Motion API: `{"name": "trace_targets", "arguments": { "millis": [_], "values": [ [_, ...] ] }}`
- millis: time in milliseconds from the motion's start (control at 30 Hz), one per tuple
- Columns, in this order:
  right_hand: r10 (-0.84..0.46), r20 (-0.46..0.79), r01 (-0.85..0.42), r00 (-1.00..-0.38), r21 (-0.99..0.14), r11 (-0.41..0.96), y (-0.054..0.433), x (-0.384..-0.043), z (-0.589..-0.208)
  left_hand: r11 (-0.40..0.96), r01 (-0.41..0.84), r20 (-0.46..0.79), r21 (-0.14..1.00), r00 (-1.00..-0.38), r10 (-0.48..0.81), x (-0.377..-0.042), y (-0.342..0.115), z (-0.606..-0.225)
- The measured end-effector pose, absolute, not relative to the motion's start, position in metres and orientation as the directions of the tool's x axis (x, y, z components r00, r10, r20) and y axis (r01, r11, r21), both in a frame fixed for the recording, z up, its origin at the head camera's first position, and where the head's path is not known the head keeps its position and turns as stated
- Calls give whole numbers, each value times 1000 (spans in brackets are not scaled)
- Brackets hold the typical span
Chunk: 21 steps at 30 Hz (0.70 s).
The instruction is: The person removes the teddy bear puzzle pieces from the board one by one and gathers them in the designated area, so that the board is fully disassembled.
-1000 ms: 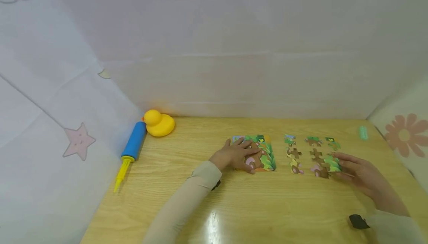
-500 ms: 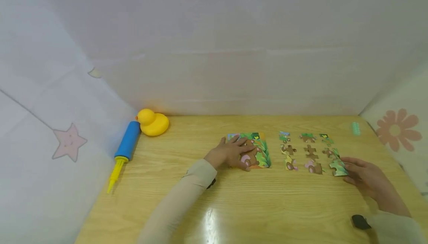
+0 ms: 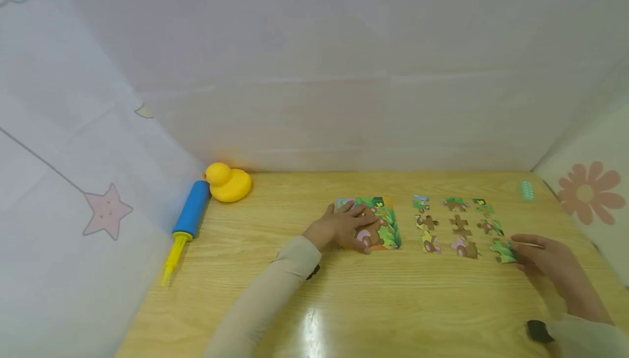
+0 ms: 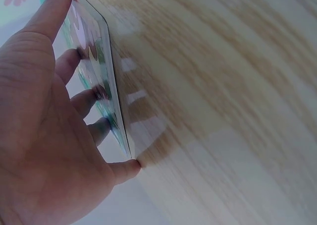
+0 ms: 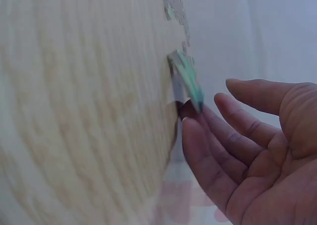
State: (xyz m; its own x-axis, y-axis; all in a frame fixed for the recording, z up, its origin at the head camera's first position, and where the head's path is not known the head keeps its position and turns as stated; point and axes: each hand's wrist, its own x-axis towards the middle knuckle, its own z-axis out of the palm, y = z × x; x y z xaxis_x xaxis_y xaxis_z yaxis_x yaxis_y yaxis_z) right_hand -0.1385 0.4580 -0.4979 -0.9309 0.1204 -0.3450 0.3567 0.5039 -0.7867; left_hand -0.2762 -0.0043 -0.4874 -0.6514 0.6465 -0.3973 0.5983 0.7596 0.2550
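My left hand [image 3: 339,228] lies with spread fingers on a square bear picture board [image 3: 394,235]. In the left wrist view, its fingertips rest on the board [image 4: 103,61] and at its edge. To the right, jigsaw pieces lie in a loose grid, among them a brown piece [image 3: 460,226] and a pink-and-brown piece [image 3: 464,248]. My right hand [image 3: 547,257] is at the right edge of a green jigsaw piece [image 3: 502,250] at the grid's near right corner. The right wrist view shows this green piece [image 5: 185,74] tilted, its raised edge against a fingertip; the thumb stands apart.
A yellow rubber duck [image 3: 228,182] and a blue-and-yellow hand pump [image 3: 191,208] lie at the table's back left. A small pale green item [image 3: 527,190] is at the back right. Light cloth walls [image 3: 314,118] surround the wooden table [image 3: 393,303].
My right hand has moved right and nearer with the green piece, away from the neighbouring pieces. Its thumb now stands clear of the piece. The left hand stays on the board.
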Motion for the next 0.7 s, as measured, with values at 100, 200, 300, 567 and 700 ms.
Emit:
{"name": "trace_targets", "arguments": {
  "millis": [100, 200, 300, 567, 700],
  "values": [
    [112, -327, 331, -938, -756, 565, 461, -137, -496, 761, 597, -399, 254, -652, 645, -276, -4, -488],
    [98, -335, 330, -937, -755, 567, 463, -137, -496, 762, 595, -400, 256, -652, 644, -275, -5, -489],
    [87, -337, 325, -938, -760, 563, 463, -136, -496, 760, 593, -395, 266, -652, 647, -273, -7, -490],
    [39, -189, 173, -981, -772, 612, 453, -146, -493, 731, 603, -276, 318, -679, 680, -279, -12, -494],
    [50, -105, 112, -993, -744, 659, 435, -157, -487, 713, 632, -172, 303, -700, 693, -283, -13, -493]
  ]
}}
